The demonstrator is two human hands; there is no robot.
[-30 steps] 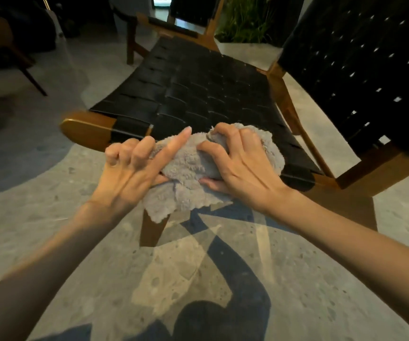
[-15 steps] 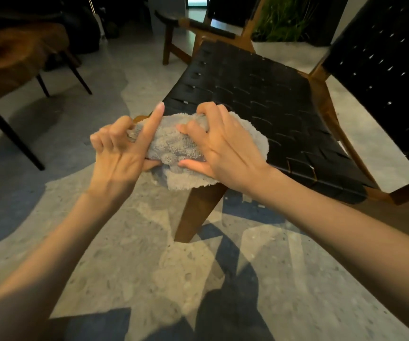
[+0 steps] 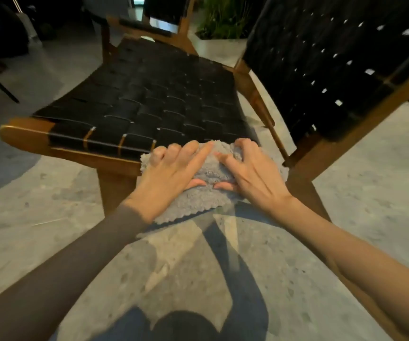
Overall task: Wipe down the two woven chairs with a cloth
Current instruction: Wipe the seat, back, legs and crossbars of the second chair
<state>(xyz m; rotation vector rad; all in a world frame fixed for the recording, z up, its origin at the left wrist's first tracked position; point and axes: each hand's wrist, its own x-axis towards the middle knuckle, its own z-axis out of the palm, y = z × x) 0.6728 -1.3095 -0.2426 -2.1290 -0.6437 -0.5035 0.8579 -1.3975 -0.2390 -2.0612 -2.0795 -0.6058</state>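
the scene is dim overall; the far left corner is nearly black. warm light reaches the floor (image 3: 361,193) from the near side, behind the camera, and casts a hard-edged shadow of the person (image 3: 225,279) onto the near floor. the left forearm (image 3: 75,267) is in shade; the right forearm (image 3: 346,254) is lit. bright specks show through gaps in the woven backrest (image 3: 321,70) at right. motion blur smears the woven seat (image 3: 149,102); the cloth (image 3: 208,168) reads soft. frame rails bow towards the edges.

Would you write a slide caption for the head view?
Left hand and right hand grip a grey cloth at the front of the woven chair.
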